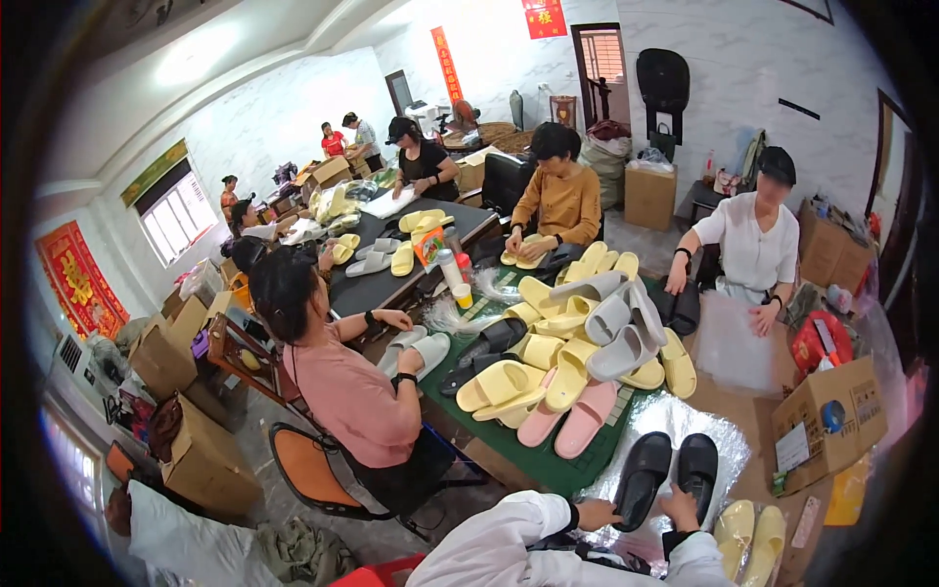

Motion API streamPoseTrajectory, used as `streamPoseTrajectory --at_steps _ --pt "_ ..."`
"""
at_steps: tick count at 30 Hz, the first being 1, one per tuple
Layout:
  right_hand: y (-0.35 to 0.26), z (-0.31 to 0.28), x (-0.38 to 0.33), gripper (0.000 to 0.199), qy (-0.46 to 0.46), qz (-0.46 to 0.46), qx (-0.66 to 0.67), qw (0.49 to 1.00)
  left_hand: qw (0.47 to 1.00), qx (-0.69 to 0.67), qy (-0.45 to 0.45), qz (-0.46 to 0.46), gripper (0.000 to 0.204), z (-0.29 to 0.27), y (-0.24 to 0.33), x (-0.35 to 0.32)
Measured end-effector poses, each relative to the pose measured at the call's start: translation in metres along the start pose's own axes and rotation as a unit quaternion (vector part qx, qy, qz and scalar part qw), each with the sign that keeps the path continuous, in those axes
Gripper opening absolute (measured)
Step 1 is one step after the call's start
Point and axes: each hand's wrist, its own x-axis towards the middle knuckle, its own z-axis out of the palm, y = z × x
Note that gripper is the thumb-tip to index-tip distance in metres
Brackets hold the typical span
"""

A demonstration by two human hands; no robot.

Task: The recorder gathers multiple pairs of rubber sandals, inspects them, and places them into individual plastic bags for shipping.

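A pair of black slippers lies side by side in front of me, toes pointing away. My left hand [596,514] grips the heel end of the left black slipper [644,477]. With its fingers closed, my right hand [682,508] holds the heel of the right black slipper [697,466]. Beneath both slippers spreads a shiny clear plastic sheet [719,430]. A pair of pale yellow slippers [766,550] rests just right of my right forearm. Beyond my hands, a pink slipper [587,421] lies at the near edge of a heap of yellow and grey slippers [626,342].
The slipper heap stands on a green-topped table [577,474]. A cardboard box [831,421] with blue tape sits to the right. Co-workers sit around: one in pink [352,391] at left, one in orange [562,201] opposite, one in white [748,240] at right. An orange chair [308,470] stands left.
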Motion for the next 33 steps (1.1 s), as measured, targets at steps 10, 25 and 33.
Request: streamPoseTrajectory --at_steps 10,25,33 --pt "-0.010 -0.018 0.007 0.058 -0.021 0.036 -0.026 0.999 0.999 -0.010 0.052 -0.006 0.053 0.010 -0.006 -0.010" --pt "-0.017 0.020 0.029 0.020 0.139 -0.084 0.265 0.951 0.997 -0.046 0.037 0.046 0.051 0.020 -0.015 -0.025" --pt "-0.032 0.034 0.031 0.031 0.174 -0.160 0.089 0.968 0.974 -0.195 0.119 0.008 0.035 0.021 -0.034 -0.024"
